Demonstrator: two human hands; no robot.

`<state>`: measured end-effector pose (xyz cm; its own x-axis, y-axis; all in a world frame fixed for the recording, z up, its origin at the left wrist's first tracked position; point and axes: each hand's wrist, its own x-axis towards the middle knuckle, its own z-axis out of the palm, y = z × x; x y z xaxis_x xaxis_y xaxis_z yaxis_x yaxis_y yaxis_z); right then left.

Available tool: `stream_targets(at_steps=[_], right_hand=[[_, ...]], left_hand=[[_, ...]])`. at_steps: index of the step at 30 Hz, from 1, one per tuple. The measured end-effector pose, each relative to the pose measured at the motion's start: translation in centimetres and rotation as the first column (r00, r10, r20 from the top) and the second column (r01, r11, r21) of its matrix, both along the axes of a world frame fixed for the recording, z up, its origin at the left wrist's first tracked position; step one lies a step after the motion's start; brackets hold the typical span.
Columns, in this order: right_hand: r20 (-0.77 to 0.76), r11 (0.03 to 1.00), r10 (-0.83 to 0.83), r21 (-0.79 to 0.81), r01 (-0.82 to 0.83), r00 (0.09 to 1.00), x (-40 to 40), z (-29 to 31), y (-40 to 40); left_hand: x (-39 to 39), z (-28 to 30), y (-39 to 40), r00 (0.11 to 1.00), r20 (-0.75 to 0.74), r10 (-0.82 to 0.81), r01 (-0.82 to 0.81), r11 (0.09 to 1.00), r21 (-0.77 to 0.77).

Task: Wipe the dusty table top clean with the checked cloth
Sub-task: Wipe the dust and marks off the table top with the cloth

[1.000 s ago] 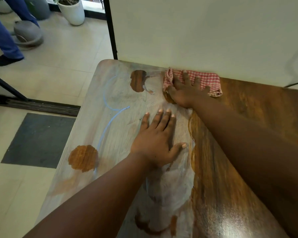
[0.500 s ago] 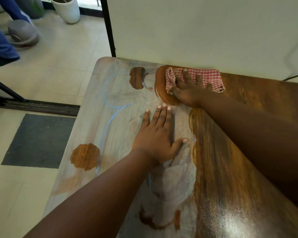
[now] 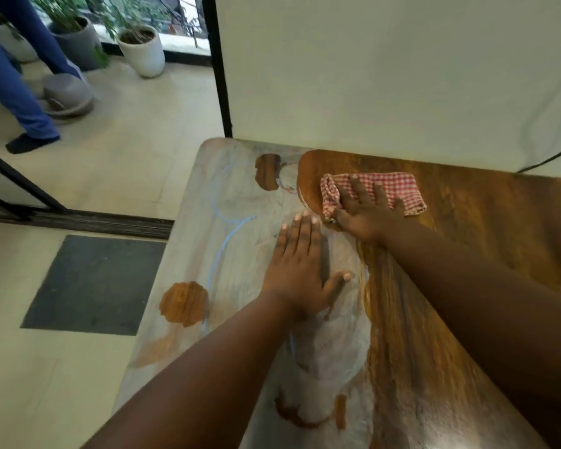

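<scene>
The wooden table top is brown and shiny on its right half and coated in pale dust on its left half. A red-and-white checked cloth lies bunched near the table's far edge by the wall. My right hand lies flat on the cloth with fingers spread, pressing it against the wood. My left hand rests palm down on the dusty part, fingers apart, holding nothing.
A white wall runs along the table's far edge. Blue curved lines mark the dust. On the tiled floor to the left are a dark mat, white plant pots, a grey object and a person's blue trouser legs.
My right hand has slid the cloth rightward and a little toward me, leaving a wiped brown patch at the far edge. My left hand stays put.
</scene>
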<state>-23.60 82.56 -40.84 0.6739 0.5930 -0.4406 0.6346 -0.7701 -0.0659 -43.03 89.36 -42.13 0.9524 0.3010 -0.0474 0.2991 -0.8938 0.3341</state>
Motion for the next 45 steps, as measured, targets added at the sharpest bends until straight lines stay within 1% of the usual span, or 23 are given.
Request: stream_targets(at_steps=[2,4,6,8,11,13,15,19,21,22,24,27,29,31,33,35,37,39,42,43,45], right_hand=[[-0.022,0.996,-0.08,0.034,0.08,0.997,-0.5,-0.2,1.4],[-0.032,0.992,-0.105,0.068,0.107,0.994,-1.5,-0.4,2.0],[-0.04,0.994,-0.06,0.09,0.063,0.997,-2.9,-0.4,1.2],[-0.025,0.993,0.027,0.111,-0.024,0.999,-5.3,-0.7,-1.2],[0.004,0.979,0.16,0.127,-0.159,0.987,-8.1,-1.1,-6.3],[-0.014,0.979,0.186,0.087,-0.184,0.982,-7.8,-0.8,-8.0],[-0.029,0.988,0.146,0.064,-0.144,0.989,-6.5,-0.4,-7.3],[-0.087,0.993,-0.085,0.079,0.092,0.993,-4.8,-0.3,-1.9],[-0.094,0.986,-0.136,0.084,0.144,0.986,-5.9,-0.1,0.5],[-0.089,0.988,-0.116,0.092,0.124,0.989,-7.0,-0.1,1.0],[-0.079,0.994,-0.008,0.11,0.017,0.997,-10.1,-0.4,0.1],[-0.071,0.979,0.137,0.161,-0.124,0.988,-14.4,-0.6,-5.5],[-0.093,0.981,0.165,0.119,-0.153,0.982,-15.0,-0.2,-8.8],[-0.097,0.991,0.124,0.061,-0.119,0.987,-13.8,0.0,-9.4],[-0.106,0.999,0.021,0.031,-0.018,0.994,-12.0,0.0,-7.1],[-0.116,0.995,-0.093,0.031,0.097,0.989,-11.3,0.0,-4.0],[-0.096,0.992,-0.12,0.039,0.124,0.988,-12.4,0.0,-2.4],[-0.089,0.995,-0.038,0.085,0.045,0.995,-15.7,-0.3,-3.6],[-0.046,0.974,0.142,0.182,-0.131,0.989,-23.8,-0.5,-9.5],[-0.027,0.973,0.158,0.172,-0.151,0.987,-25.6,-0.5,-11.6],[-0.011,0.979,0.165,0.12,-0.163,0.986,-26.1,-0.2,-14.6]], left_hand=[[-0.7,0.1,1.2,0.995,-0.024,0.093,-0.093,0.996,-0.004],[-1.7,0.0,3.4,0.98,-0.051,0.192,-0.191,0.981,0.026],[-2.9,-0.2,5.6,0.967,-0.089,0.24,-0.234,0.97,0.073],[-4.0,-0.4,6.7,0.968,-0.114,0.224,-0.213,0.972,0.102],[-4.2,-0.8,6.7,0.975,-0.083,0.204,-0.195,0.975,0.106],[-3.8,-1.0,6.7,0.972,-0.071,0.225,-0.216,0.97,0.111],[-3.7,-1.1,6.8,0.97,-0.061,0.235,-0.227,0.967,0.118],[-3.9,-1.3,6.9,0.973,-0.044,0.227,-0.22,0.968,0.122],[-3.9,-1.1,6.9,0.974,-0.044,0.223,-0.218,0.97,0.107],[-3.9,-1.1,6.9,0.974,-0.043,0.224,-0.219,0.971,0.1],[-4.0,-0.9,7.0,0.974,-0.041,0.223,-0.22,0.972,0.083],[-3.9,-0.9,7.0,0.974,-0.043,0.221,-0.218,0.973,0.07],[-3.9,-0.9,6.9,0.974,-0.046,0.224,-0.22,0.973,0.072],[-3.8,-1.1,6.9,0.973,-0.042,0.228,-0.224,0.971,0.083],[-3.7,-1.2,7.0,0.973,-0.041,0.228,-0.223,0.971,0.09],[-3.7,-1.3,7.0,0.972,-0.047,0.228,-0.223,0.97,0.101],[-3.8,-1.4,7.0,0.973,-0.05,0.226,-0.22,0.97,0.102],[-3.8,-1.3,7.0,0.974,-0.054,0.219,-0.213,0.972,0.098],[-3.9,-1.0,7.0,0.974,-0.076,0.212,-0.205,0.975,0.088],[-3.9,-0.9,6.9,0.975,-0.075,0.21,-0.204,0.975,0.086],[-3.9,-0.8,6.9,0.975,-0.072,0.21,-0.204,0.975,0.085]])
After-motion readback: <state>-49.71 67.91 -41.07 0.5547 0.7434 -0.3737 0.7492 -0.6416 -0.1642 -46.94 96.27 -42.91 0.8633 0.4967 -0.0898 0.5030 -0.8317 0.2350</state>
